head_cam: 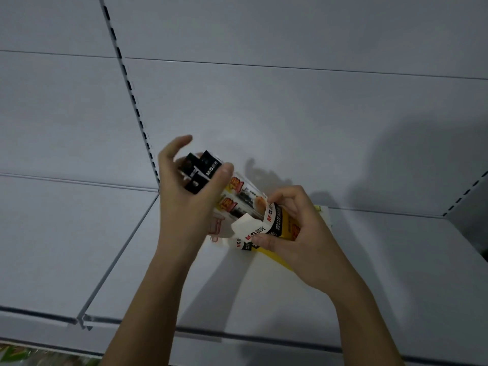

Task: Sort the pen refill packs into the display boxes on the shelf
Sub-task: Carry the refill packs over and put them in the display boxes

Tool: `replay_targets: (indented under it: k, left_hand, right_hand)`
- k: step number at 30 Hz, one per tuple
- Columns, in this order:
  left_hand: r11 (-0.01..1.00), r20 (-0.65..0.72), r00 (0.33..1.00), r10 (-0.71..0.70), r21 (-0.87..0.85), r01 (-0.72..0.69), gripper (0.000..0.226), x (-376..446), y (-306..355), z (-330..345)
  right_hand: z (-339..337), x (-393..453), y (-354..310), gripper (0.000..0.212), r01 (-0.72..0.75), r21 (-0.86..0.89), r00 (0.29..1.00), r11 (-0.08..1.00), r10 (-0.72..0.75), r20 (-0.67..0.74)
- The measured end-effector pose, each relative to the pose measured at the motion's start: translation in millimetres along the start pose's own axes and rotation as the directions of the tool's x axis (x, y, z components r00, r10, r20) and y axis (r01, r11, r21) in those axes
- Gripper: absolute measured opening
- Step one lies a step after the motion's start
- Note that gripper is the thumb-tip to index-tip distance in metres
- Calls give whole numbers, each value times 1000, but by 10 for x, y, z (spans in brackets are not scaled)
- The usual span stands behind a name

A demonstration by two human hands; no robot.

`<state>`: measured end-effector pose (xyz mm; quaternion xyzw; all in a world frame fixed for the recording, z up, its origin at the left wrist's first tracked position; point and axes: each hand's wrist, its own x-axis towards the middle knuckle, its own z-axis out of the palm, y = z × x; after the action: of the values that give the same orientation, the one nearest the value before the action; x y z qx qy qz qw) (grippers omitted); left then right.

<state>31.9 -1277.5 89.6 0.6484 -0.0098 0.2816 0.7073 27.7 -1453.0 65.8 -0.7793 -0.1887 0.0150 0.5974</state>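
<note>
Head view: our left hand point(184, 196) grips black-topped refill packs point(202, 170), feeding them into the yellow cardboard display box point(282, 223) that our right hand point(298, 233) clasps steady above the pale shelf point(396, 286)

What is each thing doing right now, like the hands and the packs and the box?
left hand: grips the refill packs
right hand: holds the display box
refill packs: bunched, black ends up, partly inside the box
display box: open, flap folded out, tilted above the shelf
shelf: white, bare here
</note>
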Motion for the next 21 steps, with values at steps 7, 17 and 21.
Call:
replay_targets:
  k: [7, 17, 21]
  left_hand:
    - [954, 138, 990, 23, 293, -63, 22, -73, -149, -7]
    - [921, 195, 978, -72, 390, -10, 16, -113, -260, -169]
    - [921, 225, 952, -206, 372, 112, 16, -107, -232, -231]
  right_hand:
    - [92, 32, 13, 56, -35, -80, 999, 996, 36, 6]
    - [98, 26, 32, 56, -80, -138, 996, 987, 74, -48]
    - [144, 26, 33, 57, -94, -172, 995, 981, 84, -60]
